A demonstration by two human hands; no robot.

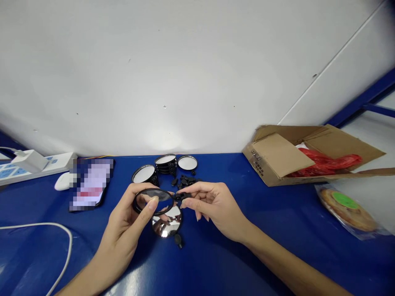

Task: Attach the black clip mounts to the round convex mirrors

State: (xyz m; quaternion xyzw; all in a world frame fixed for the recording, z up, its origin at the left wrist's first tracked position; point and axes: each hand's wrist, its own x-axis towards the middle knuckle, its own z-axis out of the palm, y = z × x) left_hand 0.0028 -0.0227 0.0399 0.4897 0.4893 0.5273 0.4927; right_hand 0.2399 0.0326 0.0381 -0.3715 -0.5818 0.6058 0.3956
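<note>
My left hand (126, 222) grips a round black-rimmed mirror (153, 201) between thumb and fingers, holding it tilted above the table. My right hand (212, 205) pinches a small black mount piece (180, 197) at the mirror's right rim. Under both hands, a second round mirror (166, 220) lies partly hidden, with a black knob part (178, 240) just below it. Behind the hands are a stack of round mirrors (166, 163), a single mirror (187, 163), another tilted mirror (143, 173), and a heap of small black parts (185, 181).
The blue table (216, 263) holds a pixelated phone (90, 185), white mouse (63, 181), power strip (33, 166) and white cable (40, 246) at left. At right stand an open cardboard box (308, 152) with a red plastic bag (327, 162) and a wrapped round package (347, 211).
</note>
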